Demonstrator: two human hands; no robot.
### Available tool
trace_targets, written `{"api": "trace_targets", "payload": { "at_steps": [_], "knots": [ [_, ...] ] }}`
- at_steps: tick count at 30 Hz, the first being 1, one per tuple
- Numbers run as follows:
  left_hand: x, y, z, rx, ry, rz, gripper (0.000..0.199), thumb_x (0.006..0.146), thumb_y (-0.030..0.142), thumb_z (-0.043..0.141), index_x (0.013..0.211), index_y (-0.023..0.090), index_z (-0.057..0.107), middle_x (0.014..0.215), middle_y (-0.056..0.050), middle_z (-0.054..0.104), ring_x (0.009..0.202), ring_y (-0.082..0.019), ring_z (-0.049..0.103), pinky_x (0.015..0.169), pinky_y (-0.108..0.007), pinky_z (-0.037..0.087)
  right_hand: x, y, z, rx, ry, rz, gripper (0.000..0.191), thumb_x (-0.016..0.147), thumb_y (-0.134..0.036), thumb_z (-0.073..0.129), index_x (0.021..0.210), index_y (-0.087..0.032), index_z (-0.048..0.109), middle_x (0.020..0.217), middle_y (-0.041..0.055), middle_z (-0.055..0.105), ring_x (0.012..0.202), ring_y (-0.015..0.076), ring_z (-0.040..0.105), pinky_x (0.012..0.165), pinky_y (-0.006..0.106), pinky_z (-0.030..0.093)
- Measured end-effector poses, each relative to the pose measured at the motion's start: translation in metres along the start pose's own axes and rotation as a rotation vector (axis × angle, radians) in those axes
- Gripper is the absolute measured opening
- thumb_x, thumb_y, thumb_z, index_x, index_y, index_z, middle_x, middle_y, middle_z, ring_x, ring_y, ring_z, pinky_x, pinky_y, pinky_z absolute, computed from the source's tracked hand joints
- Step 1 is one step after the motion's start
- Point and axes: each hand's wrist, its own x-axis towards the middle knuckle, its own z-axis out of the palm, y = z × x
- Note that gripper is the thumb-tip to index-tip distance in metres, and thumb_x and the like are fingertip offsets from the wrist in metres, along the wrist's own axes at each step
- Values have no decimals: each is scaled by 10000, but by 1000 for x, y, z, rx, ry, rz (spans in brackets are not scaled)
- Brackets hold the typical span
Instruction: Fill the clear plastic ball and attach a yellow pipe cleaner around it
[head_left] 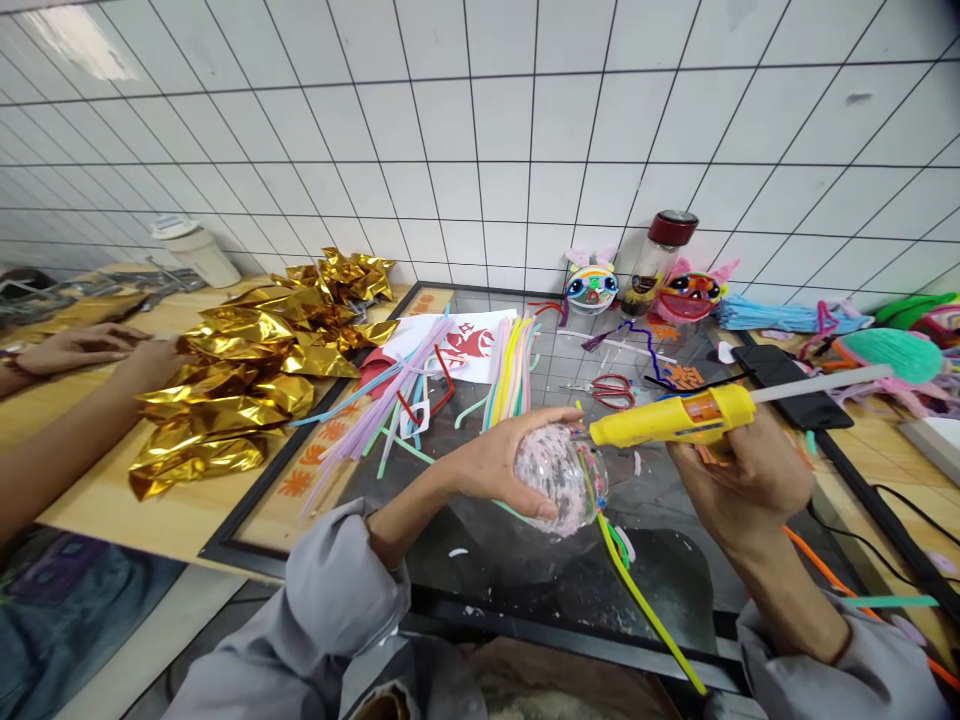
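My left hand (495,465) is wrapped round a clear plastic ball (559,480) streaked with pale pink. My right hand (750,480) grips a yellow glue gun (675,417), with a white glue stick (825,383) running out of its back end. The gun's nozzle is at the ball's upper right edge; whether it touches I cannot tell. From the ball's right side a yellow-green pipe cleaner (645,600) hangs down toward the table edge. A small green and white piece (621,545) shows just below the ball.
Pipe cleaner bundles (510,370), red-handled scissors (613,391) and a black phone (795,385) lie beyond my hands. Two decorated animal heads (591,285) and a lidded bottle (660,260) stand by the tiled wall. Gold foil (255,370) lies left, beside another person's hands (90,345).
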Motion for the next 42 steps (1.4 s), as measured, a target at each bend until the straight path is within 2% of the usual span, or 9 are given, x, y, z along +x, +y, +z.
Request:
{"api": "trace_targets", "payload": {
  "at_steps": [4, 14, 20, 24, 27, 29, 31, 36, 42],
  "knots": [
    [0, 0, 0, -18, 4, 8, 1120, 499, 448, 891, 1486, 162, 444, 1533, -146, 501, 1384, -392, 496, 1213, -499, 321, 2, -1, -1, 40, 15, -55, 182, 798, -179, 641, 735, -247, 484, 625, -18, 577, 528, 155, 534, 485, 297, 290],
    [-1, -1, -2, -19, 7, 12, 1117, 500, 430, 900, 1484, 162, 444, 1534, -146, 497, 1400, -387, 477, 1214, -477, 322, 5, -2, -5, 60, -8, -65, 202, 805, -165, 644, 741, -252, 474, 637, -22, 585, 537, 156, 536, 490, 303, 279],
    [-1, -2, -2, -34, 21, 18, 1098, 513, 428, 893, 1479, 156, 445, 1518, -153, 510, 1381, -386, 496, 1209, -494, 324, 5, -2, -6, 62, -20, -75, 143, 817, -167, 619, 764, -242, 510, 634, -22, 564, 523, 144, 494, 483, 305, 248],
    [-1, -3, -2, -67, 34, 35, 1085, 514, 436, 890, 1469, 156, 457, 1507, -153, 520, 1376, -390, 499, 1202, -498, 332, 3, -2, -2, 149, -28, 128, 210, 773, -217, 631, 675, -248, 447, 584, -47, 443, 501, 129, 395, 488, 292, 249],
    [-1, -5, -2, -84, 35, 47, 1074, 520, 427, 891, 1467, 165, 459, 1495, -149, 534, 1366, -387, 510, 1195, -496, 345, 4, -1, 3, 260, -90, 378, 250, 748, -248, 635, 644, -251, 408, 584, -70, 365, 492, 113, 331, 483, 274, 262],
    [-1, -6, -2, -91, 32, 54, 1077, 520, 421, 892, 1471, 168, 453, 1487, -150, 543, 1356, -385, 521, 1191, -496, 353, 5, -1, 5, 329, -142, 460, 242, 750, -254, 639, 653, -248, 418, 589, -77, 356, 493, 107, 316, 479, 266, 260],
    [-1, -7, -2, -97, 33, 55, 1090, 514, 431, 896, 1473, 170, 450, 1485, -150, 545, 1350, -385, 527, 1185, -494, 361, 6, -3, 5, 362, -156, 430, 244, 747, -238, 636, 653, -247, 412, 585, -82, 342, 495, 105, 308, 481, 264, 252],
    [0, -6, -4, -52, 47, 48, 1095, 518, 468, 894, 1471, 162, 451, 1510, -149, 520, 1372, -388, 503, 1197, -494, 344, 6, -8, 0, 314, -137, 213, 319, 768, -200, 614, 636, -253, 328, 590, -75, 314, 504, 104, 292, 495, 279, 225],
    [0, -7, -4, -41, 40, 36, 1108, 518, 475, 891, 1478, 150, 443, 1505, -156, 524, 1368, -386, 509, 1199, -488, 345, 8, -7, -2, 305, -130, 119, 368, 796, -206, 615, 633, -257, 289, 581, -72, 301, 488, 104, 281, 481, 285, 214]
  ]
}}
